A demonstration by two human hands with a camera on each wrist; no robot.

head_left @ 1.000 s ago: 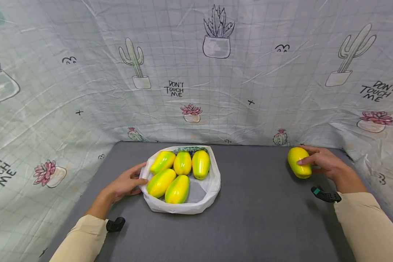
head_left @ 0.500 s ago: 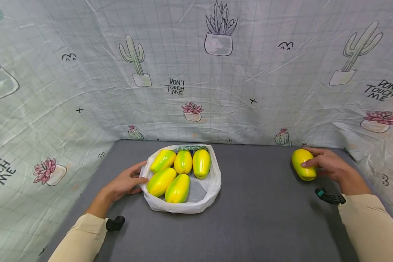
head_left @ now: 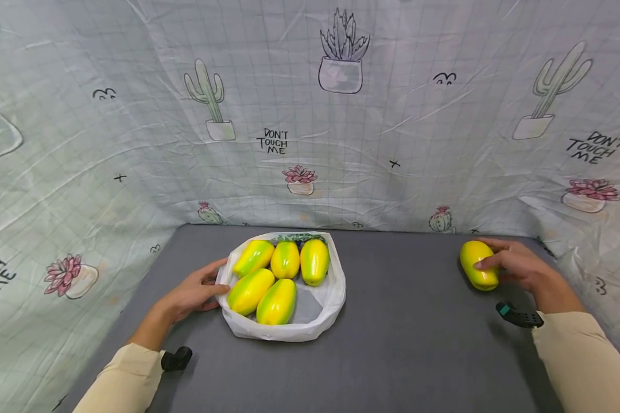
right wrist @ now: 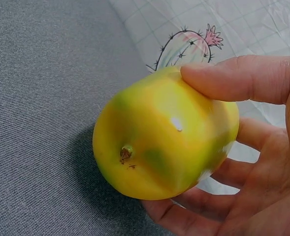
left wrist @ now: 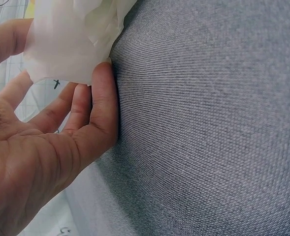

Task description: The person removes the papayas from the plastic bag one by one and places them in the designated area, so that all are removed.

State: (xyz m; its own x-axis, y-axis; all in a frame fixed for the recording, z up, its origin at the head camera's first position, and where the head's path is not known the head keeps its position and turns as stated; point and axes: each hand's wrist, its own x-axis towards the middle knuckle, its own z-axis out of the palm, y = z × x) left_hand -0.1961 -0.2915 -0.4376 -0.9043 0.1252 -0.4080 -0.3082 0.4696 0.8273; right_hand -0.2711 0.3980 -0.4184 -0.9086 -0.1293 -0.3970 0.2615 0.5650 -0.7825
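Note:
At the right of the table, my right hand (head_left: 519, 267) grips a yellow-green papaya (head_left: 479, 265). In the right wrist view the thumb lies over the top of this papaya (right wrist: 159, 142) and the fingers curl round its far side; its stem end shows. My left hand (head_left: 193, 292) holds the left rim of a white plastic bag (head_left: 302, 331), thumb over the edge and fingers outside. Several more papayas (head_left: 277, 302) lie inside the opened bag. In the left wrist view, the fingers (left wrist: 104, 93) touch the bag's side (left wrist: 61, 49), close to the table cloth.
A dark grey cloth covers the table (head_left: 392, 321). Behind and beside it hangs a pale curtain (head_left: 392, 126) printed with cacti and lettering. Each wrist bears a black band (head_left: 177, 359).
My right hand has shifted slightly right and nearer with the papaya in its grip. The left hand stays at the bag's rim, and the papayas in the bag have not moved.

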